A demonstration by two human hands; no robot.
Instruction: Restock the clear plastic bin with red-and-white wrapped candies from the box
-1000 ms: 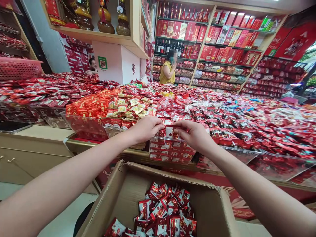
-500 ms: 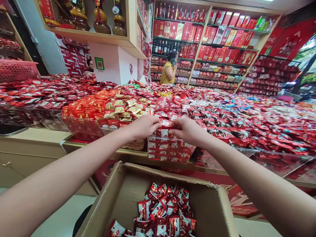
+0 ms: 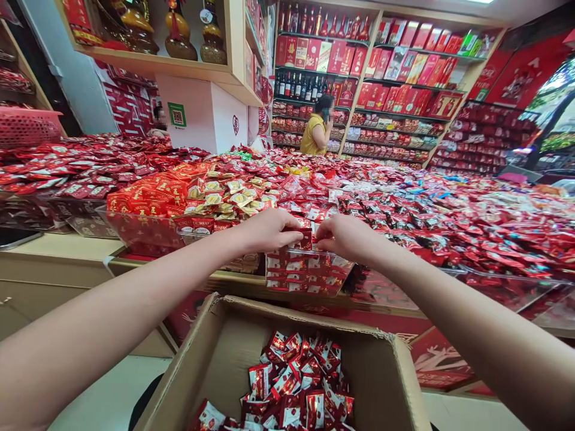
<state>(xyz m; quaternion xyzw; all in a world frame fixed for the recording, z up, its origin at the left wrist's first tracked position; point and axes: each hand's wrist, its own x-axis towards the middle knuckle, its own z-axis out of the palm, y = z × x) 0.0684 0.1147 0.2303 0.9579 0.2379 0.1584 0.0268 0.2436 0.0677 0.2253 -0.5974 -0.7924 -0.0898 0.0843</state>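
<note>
My left hand [image 3: 276,230] pinches a small red candy packet [image 3: 306,239] at the front edge of a clear bin [image 3: 309,274], where similar packets lie stacked in rows. Just to the right, my right hand [image 3: 344,236] has its fingers curled together close by the same packet. Its fingertips point toward the bin, and whatever they hold is hidden. Below my arms stands an open cardboard box [image 3: 215,347] with a heap of loose red-and-white candy packets [image 3: 291,383] in it.
Orange-red packets [image 3: 148,203] and gold durian packets [image 3: 220,194] fill the bins on the left. Dark red packets [image 3: 417,230] spread out to the right. A person in yellow [image 3: 314,134] stands by the back shelves [image 3: 359,78], holding a phone to the head.
My left hand has shifted slightly right, and the packet at its fingertips now shows a dark red side. My right fingers have curled in more. The person in yellow has moved a little right.
</note>
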